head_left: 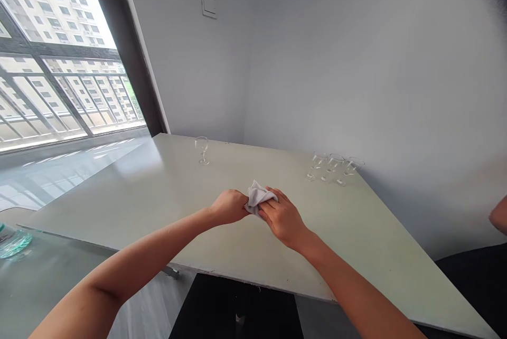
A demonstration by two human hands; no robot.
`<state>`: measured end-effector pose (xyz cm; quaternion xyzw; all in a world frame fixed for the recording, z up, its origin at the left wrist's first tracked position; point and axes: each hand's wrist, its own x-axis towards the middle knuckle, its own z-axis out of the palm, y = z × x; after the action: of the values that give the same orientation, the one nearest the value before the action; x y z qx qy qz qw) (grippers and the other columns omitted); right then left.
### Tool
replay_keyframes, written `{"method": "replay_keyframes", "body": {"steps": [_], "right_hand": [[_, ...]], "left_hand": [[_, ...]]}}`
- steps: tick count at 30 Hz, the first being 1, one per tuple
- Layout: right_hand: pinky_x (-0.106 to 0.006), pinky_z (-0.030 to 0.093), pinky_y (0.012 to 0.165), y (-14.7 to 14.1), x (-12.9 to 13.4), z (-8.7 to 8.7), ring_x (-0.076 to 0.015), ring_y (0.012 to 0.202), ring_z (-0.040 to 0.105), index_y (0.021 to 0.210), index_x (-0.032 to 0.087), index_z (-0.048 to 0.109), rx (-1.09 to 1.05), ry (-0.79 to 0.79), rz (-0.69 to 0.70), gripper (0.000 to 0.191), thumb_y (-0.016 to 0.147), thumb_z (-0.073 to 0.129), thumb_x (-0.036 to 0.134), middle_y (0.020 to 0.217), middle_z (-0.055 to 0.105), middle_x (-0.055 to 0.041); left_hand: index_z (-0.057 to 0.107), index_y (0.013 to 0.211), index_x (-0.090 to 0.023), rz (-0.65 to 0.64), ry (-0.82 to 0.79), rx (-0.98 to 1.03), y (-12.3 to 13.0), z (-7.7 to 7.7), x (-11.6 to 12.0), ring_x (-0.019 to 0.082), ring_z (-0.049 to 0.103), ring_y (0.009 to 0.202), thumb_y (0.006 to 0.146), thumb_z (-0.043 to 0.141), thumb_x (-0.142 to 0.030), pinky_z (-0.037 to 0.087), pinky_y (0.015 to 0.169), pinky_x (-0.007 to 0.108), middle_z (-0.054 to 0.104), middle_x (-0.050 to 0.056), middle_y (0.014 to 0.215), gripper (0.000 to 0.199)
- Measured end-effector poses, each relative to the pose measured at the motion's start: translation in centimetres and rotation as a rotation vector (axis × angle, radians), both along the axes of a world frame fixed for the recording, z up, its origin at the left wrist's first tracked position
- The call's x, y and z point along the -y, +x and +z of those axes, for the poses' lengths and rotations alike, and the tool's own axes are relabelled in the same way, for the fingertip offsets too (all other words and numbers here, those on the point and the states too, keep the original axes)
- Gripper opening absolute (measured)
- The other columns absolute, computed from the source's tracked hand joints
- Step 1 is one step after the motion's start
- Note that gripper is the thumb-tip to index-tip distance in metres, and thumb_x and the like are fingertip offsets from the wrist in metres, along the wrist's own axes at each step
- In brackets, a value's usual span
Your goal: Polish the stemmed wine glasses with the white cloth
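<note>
A white cloth (256,195) is bunched between my two hands above the middle of the pale table (222,244). My left hand (231,206) is closed at the cloth's left side; its fingertips are hidden. On the other side, my right hand (283,217) presses its fingers round the cloth. Whether something is inside the cloth cannot be seen. Beyond my left hand, one clear stemmed glass (202,148) stands upright near the table's far edge. Three more stemmed glasses (335,163) stand close together at the back right.
A greenish glass dish (15,243) sits on a lower surface at the far left. Walls border the table at the back and right, with a window (71,48) at the left. Part of another person's arm (499,216) shows at the right edge.
</note>
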<state>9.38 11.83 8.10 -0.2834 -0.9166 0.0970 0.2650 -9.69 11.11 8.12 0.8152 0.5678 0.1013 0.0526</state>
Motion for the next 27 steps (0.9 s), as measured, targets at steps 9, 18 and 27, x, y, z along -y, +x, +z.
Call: {"method": "replay_keyframes", "body": {"steps": [9,18,27], "right_hand": [[-0.032,0.045,0.067,1.2,-5.1,-0.1,-0.0208,0.071,0.061,0.082,0.013,0.067,-0.641,-1.323,0.024,0.038,0.078,0.05,0.047,0.072,0.066,-0.0064],[-0.036,0.049,0.07,-2.4,-1.6,-3.3,-0.0236,0.085,0.06,0.092,0.02,0.059,-1.35,-1.422,-0.004,0.05,0.079,0.035,0.062,0.088,0.065,-0.0068],[-0.031,0.047,0.069,-3.4,0.3,-3.4,-0.0206,0.085,0.059,0.112,0.021,0.052,-1.057,-1.138,-0.057,0.042,0.083,0.041,0.049,0.094,0.063,-0.006]], "left_hand": [[0.062,0.098,-0.026,-0.089,0.164,0.159,0.2,-1.0,0.4,0.013,0.054,0.062,0.082,0.048,-0.038,0.035,0.058,0.022,0.061,0.0,0.066,0.025],[0.043,0.124,-0.028,0.209,0.124,0.664,4.1,-2.8,0.4,0.011,0.05,0.061,0.082,0.044,-0.032,0.039,0.063,0.022,0.057,-0.002,0.073,0.043],[0.056,0.112,-0.028,0.244,0.273,1.134,6.7,-2.6,1.2,0.028,0.016,0.131,0.069,0.064,-0.029,0.014,0.105,0.043,0.033,0.004,0.138,0.043]]}}
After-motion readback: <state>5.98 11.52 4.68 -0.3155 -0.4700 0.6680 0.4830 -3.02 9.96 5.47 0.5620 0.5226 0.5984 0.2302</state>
